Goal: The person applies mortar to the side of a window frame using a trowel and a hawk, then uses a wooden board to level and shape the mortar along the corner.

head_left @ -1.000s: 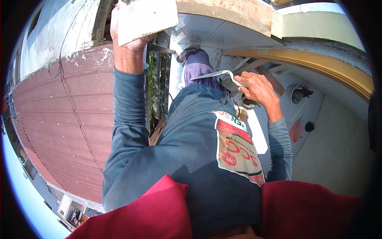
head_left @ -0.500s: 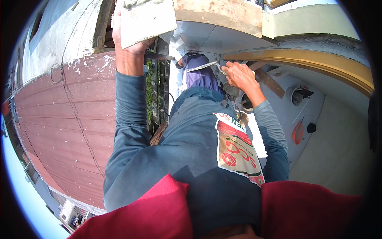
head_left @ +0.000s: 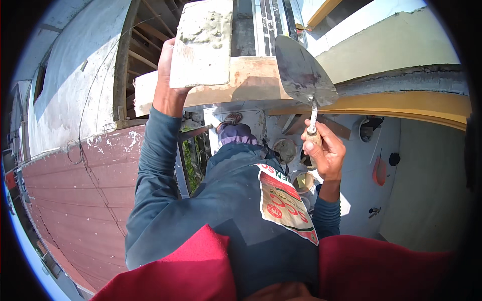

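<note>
My left hand (head_left: 167,83) grips a white rectangular board (head_left: 199,65), raised in front of me with lumpy pale mortar (head_left: 200,32) on its upper part. My right hand (head_left: 325,150) is closed on the wooden handle of a pointed metal trowel (head_left: 303,70). The smeared grey blade stands upward, right of the board. Behind both lies a pale wooden beam (head_left: 251,80), partly hidden by them. Below, my dark clothing and a purple-clad leg (head_left: 233,133) show, with a printed paper sack piece (head_left: 286,203) over my front.
A maroon corrugated sheet (head_left: 75,190) and weathered white wall (head_left: 70,100) with hanging wires are left. An ochre timber frame (head_left: 401,103) runs right. Below lie a tiled floor (head_left: 371,200), several buckets (head_left: 285,149), wooden offcuts (head_left: 336,128) and an orange scoop (head_left: 379,173). Metal rails (head_left: 266,25) stand beyond the beam.
The scene has shifted down in view. My right hand has turned the trowel from pointing left to upright, lifting its blade beside the board. My left hand and board moved rightward.
</note>
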The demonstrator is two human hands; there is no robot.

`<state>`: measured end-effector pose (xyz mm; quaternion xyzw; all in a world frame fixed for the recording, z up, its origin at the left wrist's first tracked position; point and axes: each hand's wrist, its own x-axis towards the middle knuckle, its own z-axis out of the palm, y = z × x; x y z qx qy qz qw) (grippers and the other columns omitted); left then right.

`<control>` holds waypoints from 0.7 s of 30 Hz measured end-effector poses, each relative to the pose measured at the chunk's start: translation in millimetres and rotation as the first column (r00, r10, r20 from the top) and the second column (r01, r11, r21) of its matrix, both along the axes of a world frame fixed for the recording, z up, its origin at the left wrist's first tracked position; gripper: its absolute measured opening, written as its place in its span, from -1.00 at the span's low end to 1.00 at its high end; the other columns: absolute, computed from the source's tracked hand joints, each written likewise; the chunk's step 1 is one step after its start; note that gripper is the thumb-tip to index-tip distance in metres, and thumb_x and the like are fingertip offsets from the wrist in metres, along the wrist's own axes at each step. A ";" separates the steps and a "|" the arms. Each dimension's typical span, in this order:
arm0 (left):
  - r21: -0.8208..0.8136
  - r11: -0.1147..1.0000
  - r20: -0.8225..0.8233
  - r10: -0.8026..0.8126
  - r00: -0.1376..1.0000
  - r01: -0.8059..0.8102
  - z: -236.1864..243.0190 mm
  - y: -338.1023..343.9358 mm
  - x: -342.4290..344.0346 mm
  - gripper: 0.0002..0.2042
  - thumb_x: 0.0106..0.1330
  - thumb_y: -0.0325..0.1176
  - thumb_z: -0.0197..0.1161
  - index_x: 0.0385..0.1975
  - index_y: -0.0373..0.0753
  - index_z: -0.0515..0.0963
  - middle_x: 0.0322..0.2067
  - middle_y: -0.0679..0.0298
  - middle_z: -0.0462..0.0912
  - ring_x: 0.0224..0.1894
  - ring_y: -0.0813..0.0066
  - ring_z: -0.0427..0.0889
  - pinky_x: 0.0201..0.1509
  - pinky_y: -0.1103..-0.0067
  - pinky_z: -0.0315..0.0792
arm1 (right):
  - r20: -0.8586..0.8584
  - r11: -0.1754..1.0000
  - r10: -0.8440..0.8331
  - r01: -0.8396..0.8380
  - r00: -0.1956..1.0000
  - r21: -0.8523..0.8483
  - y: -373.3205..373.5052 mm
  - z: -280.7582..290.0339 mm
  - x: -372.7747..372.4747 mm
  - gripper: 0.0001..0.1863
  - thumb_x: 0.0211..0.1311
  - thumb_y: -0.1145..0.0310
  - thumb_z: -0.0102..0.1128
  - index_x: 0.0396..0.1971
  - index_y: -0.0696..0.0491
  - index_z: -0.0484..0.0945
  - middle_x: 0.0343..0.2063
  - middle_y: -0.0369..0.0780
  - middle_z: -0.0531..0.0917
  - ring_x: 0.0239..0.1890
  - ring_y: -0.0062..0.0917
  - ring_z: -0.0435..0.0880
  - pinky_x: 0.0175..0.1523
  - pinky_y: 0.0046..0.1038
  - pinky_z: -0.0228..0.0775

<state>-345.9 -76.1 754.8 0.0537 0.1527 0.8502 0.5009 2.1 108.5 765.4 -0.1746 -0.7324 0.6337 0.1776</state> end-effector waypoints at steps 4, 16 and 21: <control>0.051 0.944 0.162 -0.331 0.930 0.327 -9.3 57.6 -15.0 -0.58 0.34 -0.34 -0.09 0.02 -0.53 0.52 -0.08 -0.12 0.69 -0.17 0.11 0.76 0.03 0.28 0.66 | -0.049 0.820 0.150 -0.152 0.987 -0.552 4.1 22.0 -33.6 -0.44 0.44 0.14 0.14 0.18 0.32 0.42 -0.36 -0.17 0.58 -0.49 -0.68 0.51 -0.40 -0.63 0.40; 0.068 0.790 0.113 -0.613 0.782 0.610 -6.0 145.9 -91.8 -0.48 0.25 -0.25 -0.03 0.14 -0.47 0.47 0.01 -0.10 0.65 -0.06 0.00 0.72 0.14 0.15 0.58 | 0.161 0.844 -0.040 0.120 0.986 -0.522 -9.1 13.7 -17.9 -0.53 0.41 0.18 0.14 0.07 0.29 0.44 -0.41 -0.20 0.57 -0.52 -0.64 0.55 -0.39 -0.56 0.44; 0.022 0.665 0.167 -0.739 0.653 0.747 19.7 135.2 -18.8 -0.44 0.22 -0.24 0.01 0.18 -0.46 0.44 0.05 -0.10 0.63 -0.04 0.00 0.71 0.15 0.14 0.56 | 0.132 0.790 -0.327 0.348 0.936 -0.506 -94.9 65.2 64.6 -0.59 0.25 0.33 0.33 -0.04 0.30 0.48 -0.31 -0.14 0.62 -0.45 -0.59 0.57 -0.34 -0.51 0.45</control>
